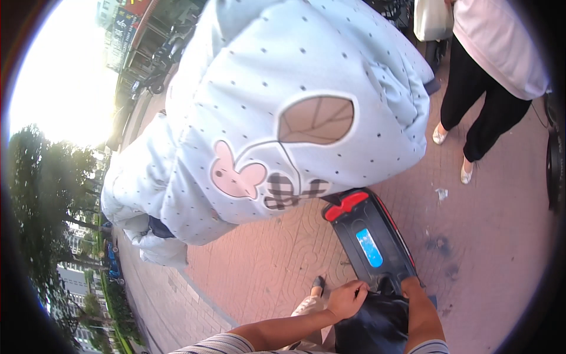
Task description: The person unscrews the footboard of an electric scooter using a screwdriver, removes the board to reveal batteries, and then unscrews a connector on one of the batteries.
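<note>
My left hand [348, 300] is curled closed beside the front corner of a black scooter seat [374, 321]. What its fingers hold, if anything, is too small to make out. My right hand [413, 287] reaches down at the right front side of that seat; its fingers are hidden. Ahead of the seat lies the scooter's black footboard [348, 233], with a blue sticker [369, 248] and a red piece at its far end. A padded light-blue scooter cover [247, 82] with dots, a brown leaf and a pink bunny hangs over the front.
A person [489, 88] in black trousers and pale shoes stands at the far right, near a pale bag [433, 20]. A dark wheel [553, 168] shows at the right rim. Reddish paving [253, 259] surrounds the scooter. Parked two-wheelers [156, 74] and trees [44, 206] are at the left.
</note>
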A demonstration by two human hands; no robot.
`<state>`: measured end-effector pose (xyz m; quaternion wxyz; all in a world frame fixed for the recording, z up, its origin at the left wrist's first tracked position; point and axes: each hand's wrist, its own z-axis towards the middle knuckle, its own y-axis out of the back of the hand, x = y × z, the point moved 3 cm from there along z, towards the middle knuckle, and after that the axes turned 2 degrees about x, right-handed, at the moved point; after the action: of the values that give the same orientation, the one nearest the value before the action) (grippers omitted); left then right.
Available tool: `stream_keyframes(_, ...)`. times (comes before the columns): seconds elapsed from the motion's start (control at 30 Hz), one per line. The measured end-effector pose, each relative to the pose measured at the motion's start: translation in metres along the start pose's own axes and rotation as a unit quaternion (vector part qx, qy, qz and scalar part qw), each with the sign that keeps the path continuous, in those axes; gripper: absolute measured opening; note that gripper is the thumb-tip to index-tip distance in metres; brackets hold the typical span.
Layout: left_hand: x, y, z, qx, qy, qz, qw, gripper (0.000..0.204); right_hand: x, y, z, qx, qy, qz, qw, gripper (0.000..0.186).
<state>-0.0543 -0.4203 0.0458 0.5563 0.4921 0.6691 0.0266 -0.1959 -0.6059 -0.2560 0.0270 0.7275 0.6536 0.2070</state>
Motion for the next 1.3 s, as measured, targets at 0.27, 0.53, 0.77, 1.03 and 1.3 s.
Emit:
stream_keyframes(0.27,-0.018,-0.001,0.003,0.011,-0.005,0.023,1.000,0.024,0.012,0.002,0.005,-0.027,-0.197,0.158,0.967,0.032)
stream_keyframes(0.53,-0.007,-0.004,0.000,0.006,0.005,0.028,1.000,0.024,-0.013,-0.012,0.020,-0.008,-0.098,0.040,0.994,0.028)
stream_keyframes(0.77,-0.003,-0.002,-0.003,-0.010,0.013,0.035,0.999,0.026,0.014,0.023,-0.029,-0.004,-0.189,0.051,0.981,0.033)
stream_keyframes(1.03,-0.007,-0.002,-0.008,-0.041,0.001,0.031,0.999,0.024,0.023,0.041,-0.056,-0.043,-0.245,0.099,0.963,0.032)
stream_keyframes(1.3,-0.006,-0.001,-0.008,-0.059,-0.017,0.042,0.997,0.023,0.018,0.033,-0.027,-0.028,-0.166,0.003,0.986,0.031)
